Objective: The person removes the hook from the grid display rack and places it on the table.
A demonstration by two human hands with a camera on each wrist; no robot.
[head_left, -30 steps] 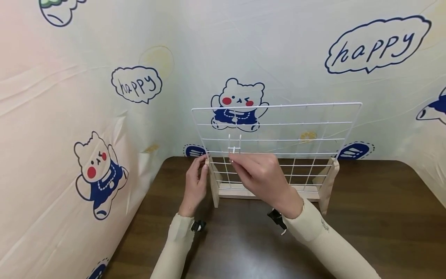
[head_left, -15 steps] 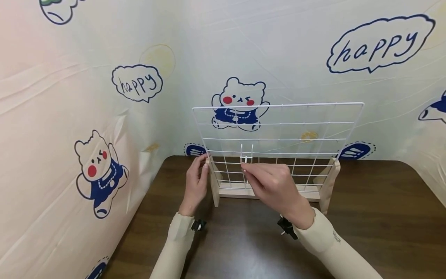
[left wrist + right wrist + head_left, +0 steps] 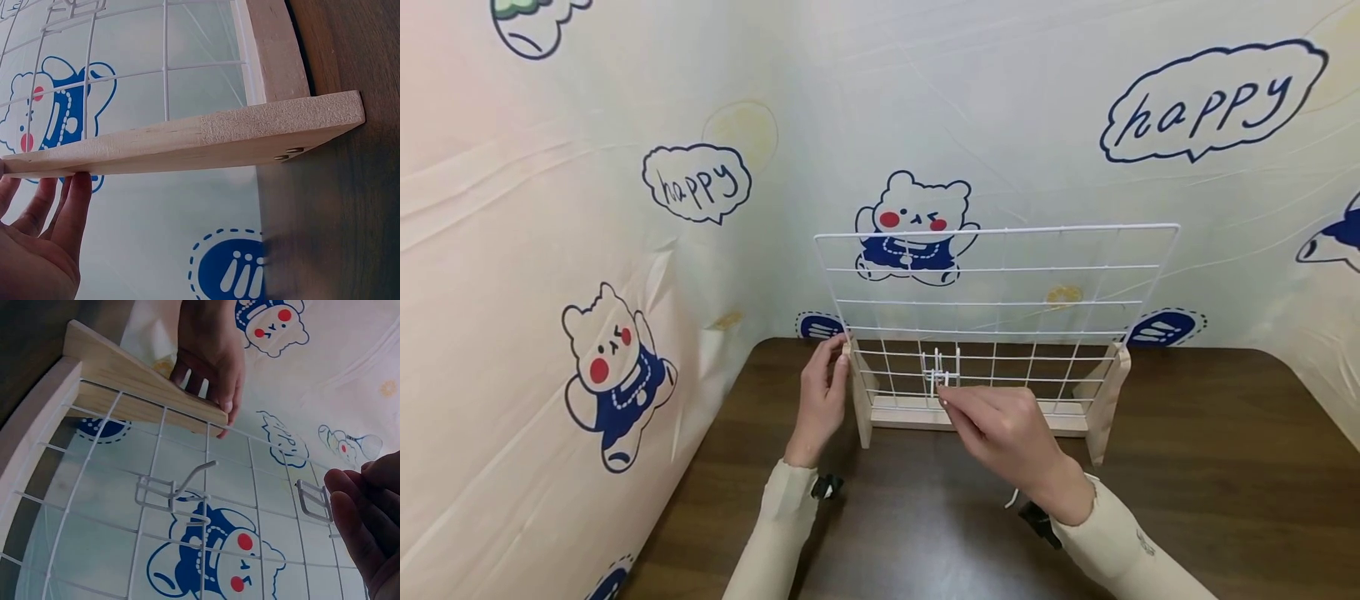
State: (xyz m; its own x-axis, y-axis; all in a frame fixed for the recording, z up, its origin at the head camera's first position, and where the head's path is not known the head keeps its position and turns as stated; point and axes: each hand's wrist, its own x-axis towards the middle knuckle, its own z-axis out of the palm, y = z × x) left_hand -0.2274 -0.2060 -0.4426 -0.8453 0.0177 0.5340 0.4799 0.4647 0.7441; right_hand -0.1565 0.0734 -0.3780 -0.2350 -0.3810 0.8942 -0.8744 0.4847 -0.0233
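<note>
A white wire grid rack (image 3: 1000, 302) stands on the table in a pale wooden base (image 3: 917, 414) with two side boards. My left hand (image 3: 822, 400) grips the upper end of the left side board (image 3: 859, 396), thumb on the near side and fingers behind. My right hand (image 3: 1011, 429) pinches a white wire hook (image 3: 312, 500) between thumb and fingertips, in front of the lower left part of the grid. Another white hook (image 3: 172, 494) hangs on the grid; in the head view the two hooks overlap, so whether the held one touches the wires is unclear.
A small white curved piece (image 3: 1012, 498) lies on the dark wooden table (image 3: 1210, 467), partly hidden by the right hand. Printed cloth (image 3: 1037, 117) surrounds the table at the back and sides. The right side board (image 3: 1108, 400) stands untouched.
My right hand has lowered the hook and shifted it slightly right, from the grid's middle rows to its lower rows. My left hand stays on the side board.
</note>
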